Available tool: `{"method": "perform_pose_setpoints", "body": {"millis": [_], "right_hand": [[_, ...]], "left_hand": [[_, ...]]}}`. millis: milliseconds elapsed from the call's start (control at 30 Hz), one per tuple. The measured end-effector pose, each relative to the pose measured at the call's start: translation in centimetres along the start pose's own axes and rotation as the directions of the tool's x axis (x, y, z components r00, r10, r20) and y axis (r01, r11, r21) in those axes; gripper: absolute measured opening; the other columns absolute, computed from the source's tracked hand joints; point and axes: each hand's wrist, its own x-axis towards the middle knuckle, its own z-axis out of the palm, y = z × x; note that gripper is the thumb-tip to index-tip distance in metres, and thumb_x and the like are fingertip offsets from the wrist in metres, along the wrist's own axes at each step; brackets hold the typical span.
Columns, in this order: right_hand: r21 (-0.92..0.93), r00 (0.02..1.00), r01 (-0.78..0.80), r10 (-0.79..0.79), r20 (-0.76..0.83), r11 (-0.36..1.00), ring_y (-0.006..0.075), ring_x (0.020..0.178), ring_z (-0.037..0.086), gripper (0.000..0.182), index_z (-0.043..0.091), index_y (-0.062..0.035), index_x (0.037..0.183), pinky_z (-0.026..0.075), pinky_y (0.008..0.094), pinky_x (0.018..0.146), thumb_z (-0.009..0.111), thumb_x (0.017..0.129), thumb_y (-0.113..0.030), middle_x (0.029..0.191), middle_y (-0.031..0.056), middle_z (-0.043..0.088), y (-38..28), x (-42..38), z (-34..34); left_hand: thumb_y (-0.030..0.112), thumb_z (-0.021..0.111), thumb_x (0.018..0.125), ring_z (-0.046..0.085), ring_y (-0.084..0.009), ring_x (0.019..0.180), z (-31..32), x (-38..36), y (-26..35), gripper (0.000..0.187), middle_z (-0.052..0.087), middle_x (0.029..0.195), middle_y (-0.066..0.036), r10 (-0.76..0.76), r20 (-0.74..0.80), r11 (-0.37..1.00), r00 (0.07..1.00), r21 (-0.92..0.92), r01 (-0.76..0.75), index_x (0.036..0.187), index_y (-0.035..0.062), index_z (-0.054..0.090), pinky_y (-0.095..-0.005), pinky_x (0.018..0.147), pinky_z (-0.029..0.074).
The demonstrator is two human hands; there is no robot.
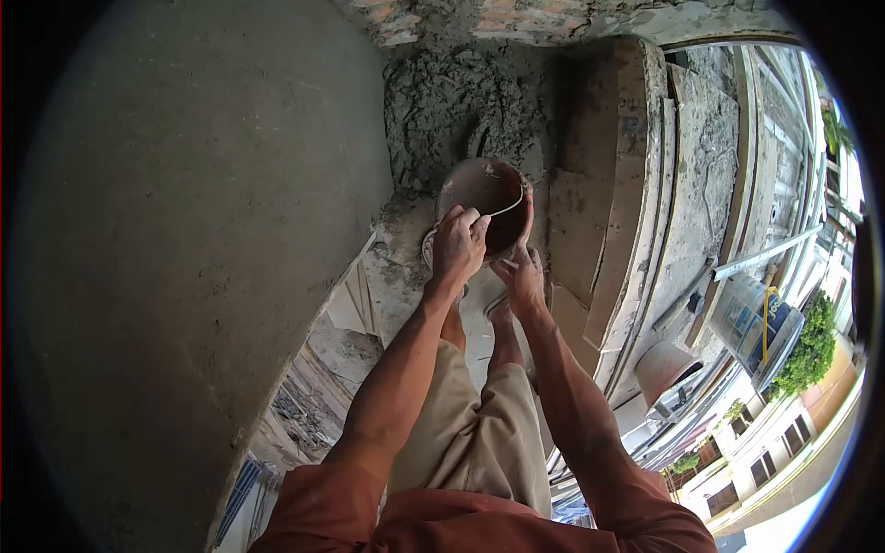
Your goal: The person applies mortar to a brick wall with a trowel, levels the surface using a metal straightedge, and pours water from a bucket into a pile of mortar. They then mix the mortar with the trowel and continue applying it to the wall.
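Note:
In the middle of the head view a brown bucket is tilted so that I look into its dark inside. My left hand is closed at its near rim, where the thin pale wire handle meets the fingers. Under the bucket's right side, my right hand is curled against the wall, its fingertips partly hidden. Just beyond the bucket lies a heap of wet grey mortar on the floor.
A smooth grey plastered wall fills the left side. Boards stand along the right. Farther right are another bucket and a white pail. Bare brickwork shows at the top.

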Motion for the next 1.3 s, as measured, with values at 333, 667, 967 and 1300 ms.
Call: {"method": "perform_pose_setpoints", "body": {"millis": [333, 667, 967, 1300], "right_hand": [[0.058, 1.0, 0.03, -0.03, 0.001, 0.998, 0.0262, 0.097, 0.06, 0.033, 0.044, -0.0005, 0.115, 0.052, 0.0416, 0.092, 0.049, 0.1, -0.029, 0.11, 0.0147, 0.054, -0.8, 1.6, 1.4], [0.133, 0.994, 0.049, -0.062, 0.093, 0.99, 0.0283, 0.105, 0.059, 0.041, 0.043, 0.0038, 0.125, 0.05, 0.0389, 0.094, 0.052, 0.099, -0.027, 0.118, 0.0169, 0.055, -1.3, 3.2, 3.3], [0.155, 0.998, 0.039, -0.045, 0.033, 0.987, 0.0246, 0.104, 0.058, 0.039, 0.045, 0.0046, 0.121, 0.05, 0.0374, 0.095, 0.054, 0.098, -0.025, 0.114, 0.0152, 0.055, 0.4, 2.3, 0.3], [0.11, 0.999, 0.043, -0.041, -0.02, 0.993, 0.0255, 0.103, 0.059, 0.038, 0.049, 0.0052, 0.117, 0.054, 0.0368, 0.087, 0.06, 0.094, -0.023, 0.113, 0.0159, 0.054, -1.0, 2.1, 2.6]], "left_hand": [[0.018, 0.058, 0.092, 0.054, -0.0385, 0.079, 0.7, 1.7, 0.2, 0.024, 0.053, 0.079, -0.018, 0.083, -0.043, 0.995, 0.996, -0.044, -0.085, 0.077, -0.001, 0.056, -0.0471, 0.073, 0.043], [0.021, 0.058, 0.092, 0.055, -0.0343, 0.074, 0.3, 4.0, -0.5, 0.025, 0.054, 0.079, -0.016, 0.027, -0.042, 1.0, 0.999, -0.005, -0.027, 0.082, -0.0014, 0.06, -0.0436, 0.07, 0.044], [0.022, 0.059, 0.091, 0.056, -0.033, 0.075, 1.3, 1.6, 0.9, 0.026, 0.054, 0.079, -0.016, 0.03, 0.009, 0.999, 1.0, 0.028, -0.03, 0.079, -0.0011, 0.06, -0.044, 0.07, 0.044], [0.028, 0.055, 0.093, 0.053, -0.0365, 0.079, 0.1, 3.1, 2.0, 0.032, 0.053, 0.08, -0.017, 0.013, 0.045, 0.992, 0.999, 0.125, -0.019, 0.078, -0.0011, 0.057, -0.0468, 0.073, 0.041]]}}
